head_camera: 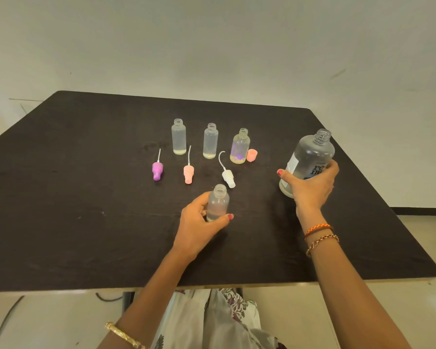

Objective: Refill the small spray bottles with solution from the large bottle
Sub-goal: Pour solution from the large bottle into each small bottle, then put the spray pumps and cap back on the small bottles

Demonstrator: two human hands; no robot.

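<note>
My left hand [199, 222] grips a small clear uncapped bottle [218, 201] standing on the dark table [86, 197], with a little liquid in its base. My right hand [310, 187] grips the large clear uncapped bottle [308, 159], which leans slightly at the right side of the table. Three more small open bottles stand in a row further back: one on the left [178, 137], one in the middle [210, 141] and a yellowish one with a purple pattern [240, 146].
Spray tops with dip tubes lie on the table: a purple one [157, 170], a pink one [188, 172] and a white one [227, 176]. A small pink cap [251, 155] sits beside the yellowish bottle. The table's near edge runs just before my lap.
</note>
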